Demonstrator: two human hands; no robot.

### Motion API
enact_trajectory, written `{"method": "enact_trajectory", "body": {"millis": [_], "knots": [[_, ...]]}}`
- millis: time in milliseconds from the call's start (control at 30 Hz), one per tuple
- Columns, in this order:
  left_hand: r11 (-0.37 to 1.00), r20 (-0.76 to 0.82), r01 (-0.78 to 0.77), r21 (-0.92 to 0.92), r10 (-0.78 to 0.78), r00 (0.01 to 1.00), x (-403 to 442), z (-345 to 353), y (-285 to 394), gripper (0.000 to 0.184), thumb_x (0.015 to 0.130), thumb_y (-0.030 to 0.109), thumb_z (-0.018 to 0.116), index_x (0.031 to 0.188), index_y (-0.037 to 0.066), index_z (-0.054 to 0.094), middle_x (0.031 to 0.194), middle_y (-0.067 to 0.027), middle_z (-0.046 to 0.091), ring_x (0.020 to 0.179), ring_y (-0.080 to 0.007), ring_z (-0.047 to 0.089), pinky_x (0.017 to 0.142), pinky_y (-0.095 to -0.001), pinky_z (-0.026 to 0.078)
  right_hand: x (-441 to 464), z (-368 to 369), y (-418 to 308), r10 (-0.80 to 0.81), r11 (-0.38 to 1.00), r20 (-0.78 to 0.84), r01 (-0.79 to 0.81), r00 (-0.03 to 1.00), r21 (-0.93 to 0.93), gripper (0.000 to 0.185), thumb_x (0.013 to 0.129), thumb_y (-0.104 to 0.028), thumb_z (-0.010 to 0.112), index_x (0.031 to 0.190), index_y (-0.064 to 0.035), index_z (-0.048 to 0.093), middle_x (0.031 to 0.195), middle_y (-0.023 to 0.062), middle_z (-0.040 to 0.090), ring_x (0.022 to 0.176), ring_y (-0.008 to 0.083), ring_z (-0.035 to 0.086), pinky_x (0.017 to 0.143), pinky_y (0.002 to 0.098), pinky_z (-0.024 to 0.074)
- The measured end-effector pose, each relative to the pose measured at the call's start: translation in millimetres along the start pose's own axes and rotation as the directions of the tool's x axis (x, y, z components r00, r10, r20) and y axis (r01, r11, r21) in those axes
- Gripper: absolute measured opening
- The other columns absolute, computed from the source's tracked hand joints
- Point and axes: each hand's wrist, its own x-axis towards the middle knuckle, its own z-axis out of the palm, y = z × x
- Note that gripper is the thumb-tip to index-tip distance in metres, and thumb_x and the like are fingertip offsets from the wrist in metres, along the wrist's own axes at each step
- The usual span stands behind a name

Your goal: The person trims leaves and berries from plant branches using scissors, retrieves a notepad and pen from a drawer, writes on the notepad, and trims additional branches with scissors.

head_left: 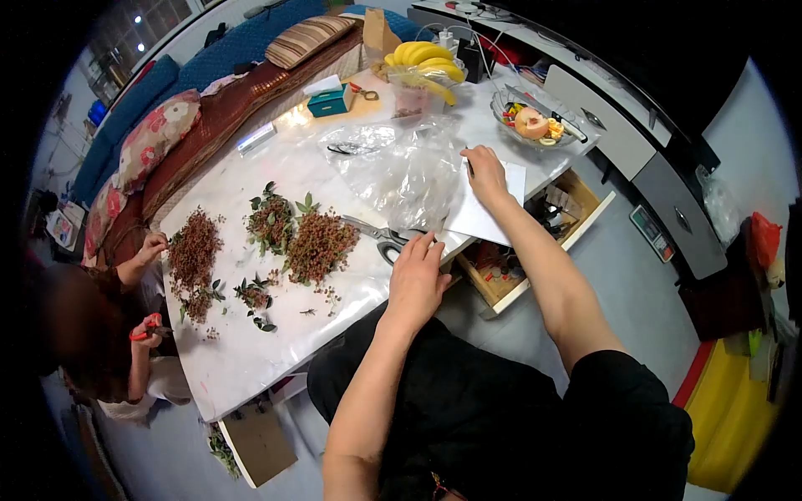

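White paper (489,204) lies at the table's near right edge, beside a crumpled clear plastic bag (401,171). My right hand (486,174) is closed round a dark, thin pen-like item over the paper's upper part. Near the scissors' handles and the bag's lower end is my left hand (418,280), its fingers bent; whether anything is under them is hidden. The grey scissors (388,244) lie partly beside that hand. Left of them are piles of reddish-brown berry sprigs (322,246) with green leaves.
Another person (92,334) at the left holds red-handled cutters (149,331). An open drawer (576,217) juts out below the paper. Bananas (424,58), a teal tissue box (330,101) and a glass fruit bowl (539,125) stand farther back.
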Motion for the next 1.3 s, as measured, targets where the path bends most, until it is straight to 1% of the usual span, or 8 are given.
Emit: {"method": "enact_trajectory", "body": {"millis": [267,433,567,733,867,967,1067,1300], "knots": [[0.999,-0.058,-0.006,-0.032,0.004,0.998,-16,2,13,0.051,0.068,0.006,0.072,0.115,0.001,0.054,0.128,-0.0159,0.048,0.121,-0.0357,0.043,0.101,-0.042,0.038,5,-10,-15,0.102,0.994,0.155,-0.095,0.983,-0.047,0.064,0.074,0.01,0.048,0.134,-0.0138,0.042,0.111,0.0132,0.057,0.105,0.0332,0.051,0.09,0.0387,0.0435],[0.994,-0.074,0.073,0.084,-0.067,0.995,-24,12,14,0.048,0.065,0.007,0.074,0.109,0.0,0.056,0.121,-0.0154,0.053,0.116,-0.0337,0.048,0.097,-0.04,0.041,-25,-40,-61,0.041,0.975,-0.162,-0.004,0.986,0.222,0.023,0.076,0.005,0.048,0.092,-0.0039,0.063,0.089,0.0111,0.062,0.086,0.0281,0.057,0.075,0.0388,0.0456],[0.987,0.063,0.141,0.079,-0.146,0.987,-29,5,21,0.04,0.068,0.012,0.073,0.102,-0.002,0.058,0.116,-0.0166,0.055,0.112,-0.0328,0.049,0.093,-0.0409,0.042,-72,-52,-133,-0.228,0.828,0.026,0.18,0.973,0.531,0.014,0.074,-0.001,0.056,0.087,-0.0024,0.06,0.08,0.0126,0.059,0.075,0.0295,0.059,0.066,0.0385,0.0478],[0.903,0.296,0.394,0.168,-0.428,0.854,-34,-48,4,0.026,0.078,0.03,0.067,0.089,0.007,0.068,0.089,-0.0159,0.067,0.087,-0.0333,0.063,0.077,-0.0433,0.05,-81,-30,-148,-0.43,0.866,0.162,0.355,0.888,0.354,0.02,0.072,-0.003,0.063,0.092,-0.0023,0.06,0.086,0.0151,0.058,0.08,0.0329,0.06,0.069,0.0426,0.0491],[0.878,-0.017,0.478,-0.007,-0.478,0.878,-50,-99,-35,0.024,0.08,0.023,0.067,0.092,0.003,0.069,0.086,-0.0151,0.068,0.077,-0.0279,0.066,0.071,-0.0357,0.051,-77,-16,-153,-0.329,0.944,0.436,0.301,0.838,0.135,0.022,0.07,-0.003,0.065,0.091,0.0,0.059,0.088,0.0218,0.058,0.083,0.0392,0.06,0.074,0.0451,0.0494],[0.804,-0.415,0.554,-0.217,-0.589,0.693,-75,-132,-68,0.021,0.077,0.021,0.066,0.09,0.006,0.069,0.083,-0.0124,0.069,0.076,-0.0273,0.066,0.07,-0.0357,0.05,-73,-6,-153,-0.304,0.946,0.496,0.318,0.814,0.057,0.025,0.07,-0.001,0.062,0.094,0.003,0.056,0.089,0.0256,0.06,0.082,0.0425,0.06,0.073,0.0463,0.0499],[0.722,-0.596,0.534,-0.44,-0.68,0.428,-114,-157,-108,0.016,0.077,0.013,0.063,0.089,0.004,0.068,0.075,-0.0118,0.068,0.068,-0.0228,0.065,0.066,-0.033,0.05,-56,-17,-162,-0.227,0.969,0.669,0.234,0.708,0.081,0.034,0.066,-0.004,0.066,0.098,0.0021,0.056,0.089,0.0237,0.062,0.084,0.0365,0.063,0.074,0.0451,0.0505],[0.633,-0.636,0.707,-0.317,-0.694,0.336,-169,-158,-197,0.015,0.075,0.015,0.066,0.084,0.004,0.067,0.074,-0.0103,0.067,0.069,-0.0226,0.064,0.066,-0.0337,0.05,-35,-37,-124,-0.076,0.741,0.87,-0.556,0.487,0.376,0.068,0.065,-0.007,0.066,0.13,0.0016,0.047,0.089,0.0133,0.066,0.078,0.0181,0.063,0.065,0.0269,0.0503]]}}
